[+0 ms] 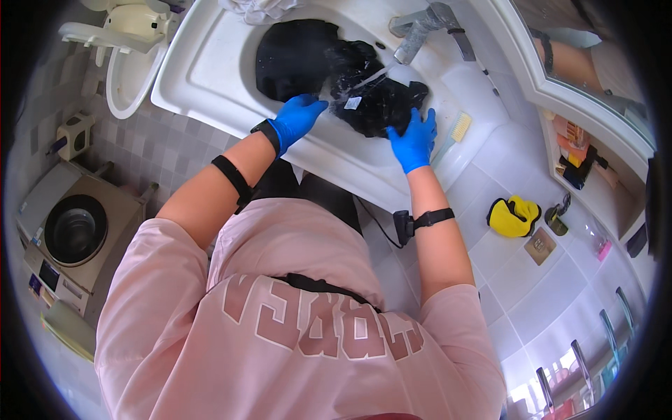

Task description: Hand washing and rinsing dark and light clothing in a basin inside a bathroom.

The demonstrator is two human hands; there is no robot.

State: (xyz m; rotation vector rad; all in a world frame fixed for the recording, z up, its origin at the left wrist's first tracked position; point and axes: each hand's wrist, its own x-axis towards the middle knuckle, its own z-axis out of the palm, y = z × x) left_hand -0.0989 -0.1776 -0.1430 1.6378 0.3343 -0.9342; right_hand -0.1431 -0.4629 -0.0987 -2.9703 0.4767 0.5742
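Right grip (414, 143) spread against the cloth (388, 108), can't tell if left grip (297, 119) is pinching; cloth's probably under the tap (421, 29) to catch water (371, 78).

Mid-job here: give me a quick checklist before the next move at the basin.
1. Right hand at the black cloth: ok, fingers spread at its edge.
2. Left hand gripping the cloth: cannot tell.
3. Blue gloves on both hands: ok.
4. Tap running onto the cloth: ok.
5. Brush apart from the cloth: ok, off to its right.
6. Basin free of other fabric: not ok, whitish cloth at its far edge.
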